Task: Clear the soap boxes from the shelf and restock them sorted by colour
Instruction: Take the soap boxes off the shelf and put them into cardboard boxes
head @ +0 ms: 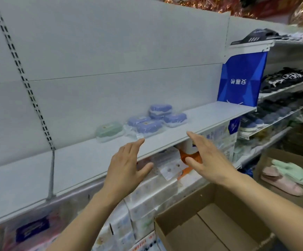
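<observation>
On the white shelf (pixel 85 160) lie several soap boxes in clear wrap. A single green soap box (pixel 109 131) sits furthest left. Right of it is a cluster of blue soap boxes (pixel 148 125), one of them (pixel 160 109) stacked on another at the back. My left hand (pixel 127 167) and my right hand (pixel 207 158) hover in front of the shelf edge, palms facing each other, fingers straight and spread. Neither hand touches a box; both hold nothing.
An open cardboard carton (pixel 214 230) stands below my right arm. A blue bag (pixel 243 80) hangs at the shelf's right end. Wrapped tissue packs (pixel 147 200) fill the shelf below. Slippers (pixel 284 174) lie in a box at right, more shoes on the right-hand shelves.
</observation>
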`<move>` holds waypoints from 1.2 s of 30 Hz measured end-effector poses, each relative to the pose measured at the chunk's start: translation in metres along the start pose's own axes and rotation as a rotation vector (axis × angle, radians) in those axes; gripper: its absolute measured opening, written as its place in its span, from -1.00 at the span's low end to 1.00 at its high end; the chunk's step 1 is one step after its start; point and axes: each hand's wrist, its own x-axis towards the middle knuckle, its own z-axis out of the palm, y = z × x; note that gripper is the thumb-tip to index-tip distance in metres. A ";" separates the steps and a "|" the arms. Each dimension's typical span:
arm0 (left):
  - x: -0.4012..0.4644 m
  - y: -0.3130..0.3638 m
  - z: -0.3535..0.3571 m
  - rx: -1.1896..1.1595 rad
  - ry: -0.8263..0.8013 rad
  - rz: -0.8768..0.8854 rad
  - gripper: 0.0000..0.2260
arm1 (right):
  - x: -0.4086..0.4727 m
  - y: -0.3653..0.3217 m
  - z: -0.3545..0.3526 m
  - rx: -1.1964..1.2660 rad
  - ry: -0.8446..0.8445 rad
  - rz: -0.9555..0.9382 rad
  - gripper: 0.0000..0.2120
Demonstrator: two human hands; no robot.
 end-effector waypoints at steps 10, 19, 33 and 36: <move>0.178 -0.054 0.099 -0.178 -0.085 -0.241 -0.29 | 0.187 0.102 0.043 -0.157 -0.190 0.078 -0.21; 0.223 -0.085 0.154 0.030 -0.295 -0.263 -0.15 | 0.296 0.133 0.095 -0.283 -0.297 0.041 -0.14; 0.246 -0.077 0.142 0.419 -0.295 -0.212 -0.29 | 0.316 0.112 0.072 -0.643 -0.653 0.045 -0.20; 0.238 -0.072 0.136 0.334 -0.368 -0.282 -0.20 | 0.287 0.105 0.066 -0.517 -0.623 0.125 -0.20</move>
